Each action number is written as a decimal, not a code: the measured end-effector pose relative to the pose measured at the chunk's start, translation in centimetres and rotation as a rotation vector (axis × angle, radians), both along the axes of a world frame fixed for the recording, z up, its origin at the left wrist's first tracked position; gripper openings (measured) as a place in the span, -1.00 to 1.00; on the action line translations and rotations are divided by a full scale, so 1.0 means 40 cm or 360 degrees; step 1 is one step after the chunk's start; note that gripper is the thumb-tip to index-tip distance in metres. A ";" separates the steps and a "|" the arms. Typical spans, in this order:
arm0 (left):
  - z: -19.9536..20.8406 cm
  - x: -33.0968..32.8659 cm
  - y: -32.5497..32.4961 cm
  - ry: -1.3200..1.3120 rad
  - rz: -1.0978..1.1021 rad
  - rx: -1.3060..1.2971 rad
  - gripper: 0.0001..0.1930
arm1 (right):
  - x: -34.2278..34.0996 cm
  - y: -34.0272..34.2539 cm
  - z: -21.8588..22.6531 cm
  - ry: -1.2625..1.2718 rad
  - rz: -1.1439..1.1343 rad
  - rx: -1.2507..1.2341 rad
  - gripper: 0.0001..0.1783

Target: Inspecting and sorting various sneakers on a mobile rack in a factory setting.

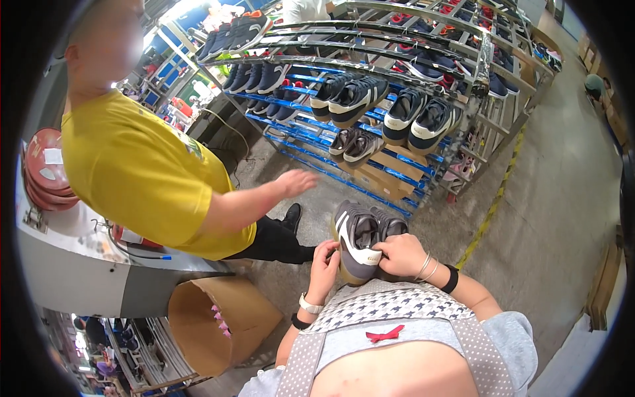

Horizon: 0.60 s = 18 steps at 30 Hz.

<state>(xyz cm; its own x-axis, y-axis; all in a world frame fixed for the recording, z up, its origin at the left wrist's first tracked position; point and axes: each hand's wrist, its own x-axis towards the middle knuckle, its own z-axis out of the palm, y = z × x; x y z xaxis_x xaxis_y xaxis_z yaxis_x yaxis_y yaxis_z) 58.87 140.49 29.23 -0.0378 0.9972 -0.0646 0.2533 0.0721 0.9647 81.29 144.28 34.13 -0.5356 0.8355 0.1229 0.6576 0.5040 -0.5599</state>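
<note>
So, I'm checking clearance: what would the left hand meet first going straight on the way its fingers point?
Most likely the grey-and-white shoe: the left hand is right at its side, perhaps touching, though depth is unclear in this view.

1 L hand [323, 268] + 1 R hand [401, 256] w/ 2 grey shoes [357, 238], plus 1 white strap [309, 304] & 1 black band [299, 322] on L wrist, 2 thin bangles [427, 268] & 1 black band [451, 280] on R. Rack [486, 56] has 2 white-toed shoes [405, 114] toward front R corner, 2 striped shoes [357, 99] farther L along front edge, 2 brown shoes [362, 147] on tier below, approx 4 dark shoes [248, 33] at top L corner, others too packed to count. Also 1 co-worker [145, 178] nr rack's L end, 1 cardboard bin [251, 304], 1 red reel [49, 172], 1 red bow [385, 334], & 1 yellow floor line [493, 218] past rack's R edge.
</note>
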 end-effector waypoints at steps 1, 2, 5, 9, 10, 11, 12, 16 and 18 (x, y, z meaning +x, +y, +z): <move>0.002 0.002 0.004 0.0032 -0.0035 -0.0012 -0.78 | 0.004 0.001 -0.003 -0.0002 -0.0004 -0.0007 -0.78; 0.004 0.003 0.005 0.0030 -0.0038 -0.0019 -0.78 | 0.005 0.002 -0.005 0.0000 -0.0012 -0.0021 -0.77; 0.008 0.004 0.008 0.0001 -0.0071 0.0000 -0.78 | 0.007 0.004 -0.007 -0.0013 -0.0023 -0.0035 -0.75; 0.008 0.001 0.003 0.0070 -0.0063 0.0006 -0.78 | 0.005 0.009 -0.002 -0.0048 -0.0017 -0.0080 -0.74; 0.015 0.003 0.002 0.0100 -0.0071 0.0015 -0.78 | 0.006 0.010 -0.003 -0.0038 -0.0022 -0.0075 -0.74; 0.020 0.005 0.000 0.0096 -0.0065 0.0018 -0.78 | 0.006 0.011 -0.004 -0.0042 -0.0016 -0.0071 -0.74; 0.025 0.007 -0.001 0.0008 -0.0047 -0.0036 -0.78 | 0.006 0.009 -0.006 -0.0035 -0.0022 -0.0060 -0.74; 0.034 0.014 -0.006 -0.0105 0.0007 -0.0147 -0.77 | 0.008 0.006 -0.003 -0.0041 -0.0022 -0.0067 -0.74; 0.037 0.017 -0.009 -0.0087 0.0004 -0.0125 -0.77 | 0.013 0.005 -0.008 -0.0024 -0.0015 -0.0060 -0.74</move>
